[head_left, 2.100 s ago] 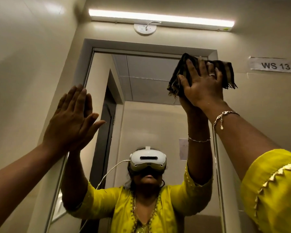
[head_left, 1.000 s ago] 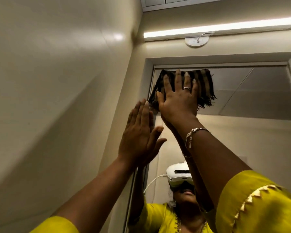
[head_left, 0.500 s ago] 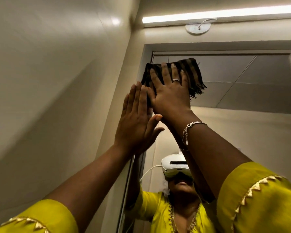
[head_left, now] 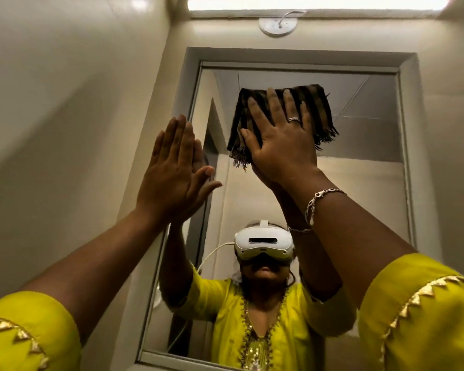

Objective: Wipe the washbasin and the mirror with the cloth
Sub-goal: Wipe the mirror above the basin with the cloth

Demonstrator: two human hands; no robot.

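The tall wall mirror fills the middle of the head view. It reflects a person in a yellow top wearing a white headset. My right hand is spread flat on a dark brown striped cloth and presses it against the upper middle of the glass. The cloth's fringed edges stick out past my fingers. My left hand lies flat and empty on the mirror's left edge, fingers straight and pointing up. The washbasin is out of view.
A grey frame borders the mirror. Above it a lit tube light and a round white wall fitting are mounted. A plain cream wall runs close along my left side.
The cloth under my right hand went from the mirror's top right to its top left corner, and now sits lower, at the upper middle. My left hand stayed flat at the left edge.
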